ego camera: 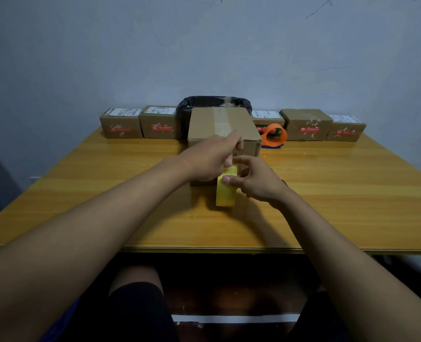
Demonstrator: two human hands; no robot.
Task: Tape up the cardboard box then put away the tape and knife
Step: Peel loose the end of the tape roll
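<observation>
Both your hands are on the yellow tape roll, right in front of the cardboard box.

Your right hand (256,180) grips the tape roll (226,191), thumb across its face, the roll standing on edge on the table (340,193). Your left hand (210,157) pinches at the roll's top edge, fingers closed. The cardboard box (223,125) sits just beyond your fingertips, taped along its top. An orange tape dispenser (274,135) lies beyond your right fingers, beside the box.
</observation>
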